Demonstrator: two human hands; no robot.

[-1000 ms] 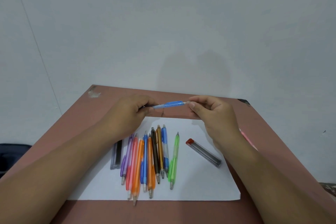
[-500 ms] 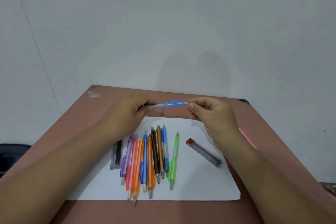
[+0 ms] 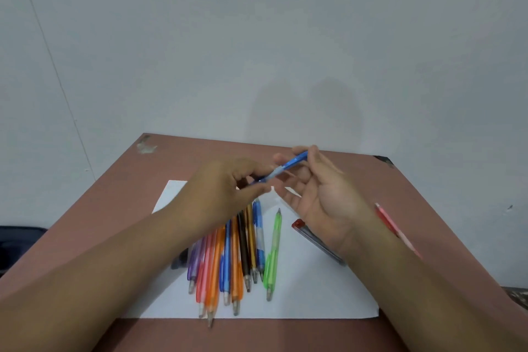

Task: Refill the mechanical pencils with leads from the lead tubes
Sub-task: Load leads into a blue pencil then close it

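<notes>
The blue mechanical pencil [image 3: 287, 168] is held above the table, now tilted with its far end up toward 1 o'clock, where a second ago it lay level between the two hands. The left hand [image 3: 228, 191] pinches its lower end with curled fingers; the right hand [image 3: 323, 194] has turned palm-up, its thumb and forefinger closed on the upper end, the other fingers loosely spread. Directly below, toward 6 o'clock, a row of mechanical pencils [image 3: 228, 260] in purple, pink, orange, blue, brown and green lies side by side on a white sheet of paper [image 3: 314, 294]. A red-capped lead tube [image 3: 314, 240] lies at 4 o'clock from the held pencil, partly under the right wrist; a dark lead tube [image 3: 179, 261] shows at the row's left edge. A pink pencil [image 3: 395, 230] lies at 3 o'clock on the brown table [image 3: 428, 194], which meets a plain pale wall [image 3: 257, 37].
</notes>
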